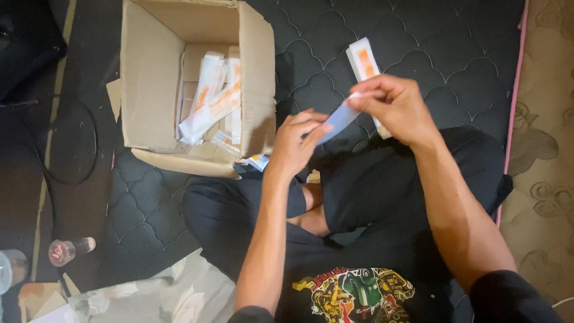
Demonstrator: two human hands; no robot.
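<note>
Two hands are in view — the left hand (296, 143) and the right hand (394, 107) — sharing one pale blue strip (338, 119), and the right also carries one white-and-orange sachet (363, 60). One open cardboard box (191, 84) holds roughly four or five more such sachets (209, 107) — they overlap, so the exact number cannot be told. At the left edge lie one small clear jar (69, 250) and one black cable (72, 149).
</note>
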